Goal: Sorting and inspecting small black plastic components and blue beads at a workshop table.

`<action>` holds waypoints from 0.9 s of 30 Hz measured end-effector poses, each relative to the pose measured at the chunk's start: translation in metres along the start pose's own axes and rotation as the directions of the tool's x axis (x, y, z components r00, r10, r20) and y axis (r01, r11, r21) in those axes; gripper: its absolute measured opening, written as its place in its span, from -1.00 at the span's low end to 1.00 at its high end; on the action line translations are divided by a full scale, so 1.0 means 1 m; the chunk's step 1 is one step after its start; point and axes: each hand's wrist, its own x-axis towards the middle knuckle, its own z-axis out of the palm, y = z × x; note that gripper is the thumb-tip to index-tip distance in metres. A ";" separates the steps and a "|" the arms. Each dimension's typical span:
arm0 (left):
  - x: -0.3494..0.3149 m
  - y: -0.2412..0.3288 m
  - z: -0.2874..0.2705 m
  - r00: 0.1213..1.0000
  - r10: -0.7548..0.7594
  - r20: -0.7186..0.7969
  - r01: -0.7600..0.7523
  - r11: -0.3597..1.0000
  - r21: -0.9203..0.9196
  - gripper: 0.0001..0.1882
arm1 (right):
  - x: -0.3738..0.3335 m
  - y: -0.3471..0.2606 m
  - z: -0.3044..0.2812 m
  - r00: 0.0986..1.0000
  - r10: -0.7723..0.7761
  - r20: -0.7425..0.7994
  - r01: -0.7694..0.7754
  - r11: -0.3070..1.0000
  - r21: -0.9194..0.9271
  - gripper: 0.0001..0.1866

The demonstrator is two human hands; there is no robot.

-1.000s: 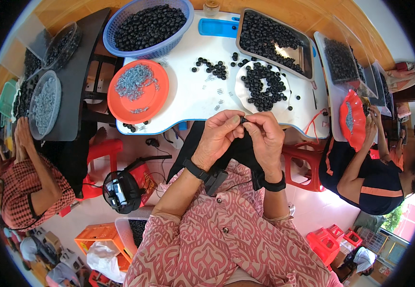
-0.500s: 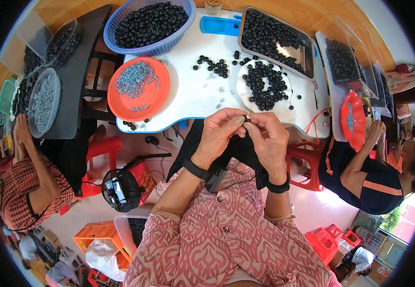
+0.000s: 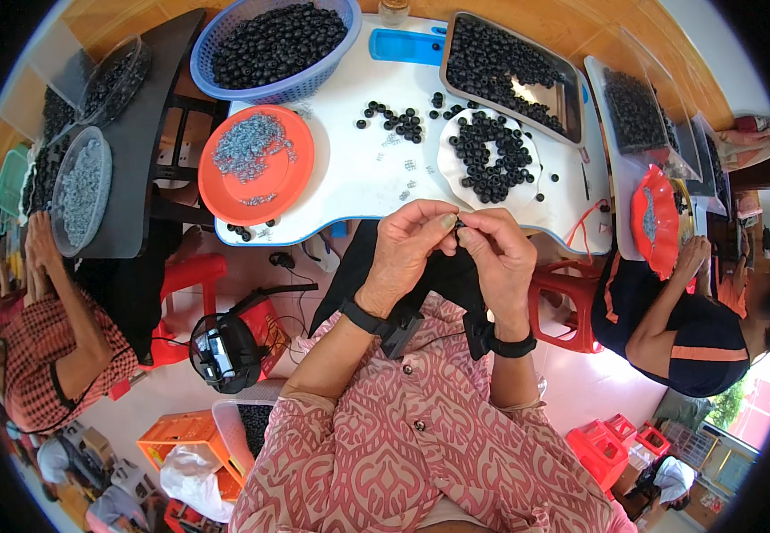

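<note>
My left hand (image 3: 410,244) and my right hand (image 3: 500,258) meet just in front of the table's near edge. Both are closed, thumbs and forefingers pinching a small black round part (image 3: 458,225) between them. The fingertips cover most of it. Beyond my hands, a white scalloped plate (image 3: 452,174) carries many black ring-like parts (image 3: 495,182) with centre holes. More of these parts lie loose on the white table (image 3: 341,182). Farther left, an orange-red plate (image 3: 292,182) holds a heap of small clear-grey pieces (image 3: 250,147), and a few similar pieces are scattered on the tabletop.
A blue-purple basket (image 3: 301,89) and a metal tray (image 3: 571,133), both with black parts, stand at the back around a blue tray (image 3: 403,46). A red cord (image 3: 578,233) hangs near the right edge. People sit at tables on both sides. Red stools (image 3: 563,302) stand nearby.
My hands stay in nearly the same place, the fingertips shifting slightly around the black part. At the right, the other person's hands have moved a little lower.
</note>
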 end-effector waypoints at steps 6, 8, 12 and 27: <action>0.001 -0.004 -0.001 0.999 -0.033 0.021 0.035 0.990 -0.135 -0.79 | -0.004 0.008 0.001 0.982 0.190 -0.017 -0.179 0.950 0.256 -0.85; 0.001 -0.004 -0.001 0.998 -0.030 0.057 0.040 0.982 -0.186 -0.78 | -0.004 0.009 0.001 0.976 0.216 -0.012 -0.196 0.905 0.377 -0.86; 0.000 -0.001 0.001 0.998 -0.047 0.037 0.054 0.978 -0.199 -0.78 | -0.005 0.015 0.000 0.971 0.240 -0.017 -0.210 0.881 0.424 -0.86; -0.002 -0.001 0.003 1.000 -0.011 0.027 0.015 0.985 -0.169 -0.78 | -0.001 0.004 0.003 0.997 0.018 -0.076 -0.008 0.992 0.127 -0.87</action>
